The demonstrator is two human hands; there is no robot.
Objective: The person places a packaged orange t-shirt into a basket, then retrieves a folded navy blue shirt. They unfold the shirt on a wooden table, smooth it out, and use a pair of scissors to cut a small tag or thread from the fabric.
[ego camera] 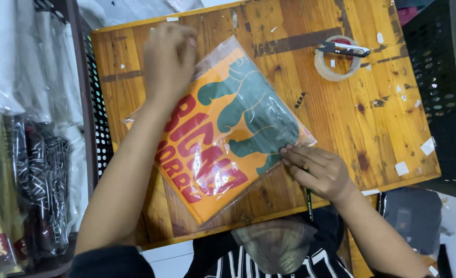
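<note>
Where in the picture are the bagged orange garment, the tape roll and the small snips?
bagged orange garment [215, 139], head view, on its printed front.
tape roll [325, 69], head view, on its left rim.
small snips [344, 49], head view, on the handle lying across the roll.

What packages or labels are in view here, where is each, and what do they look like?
Clear plastic bag: table centre, flat, holding an orange item with red lettering and a green figure; left hand and right hand on it.
Bagged packs: left shelf, clear wrap, dark and yellow.
Small white stickers: table's right edge.
</note>
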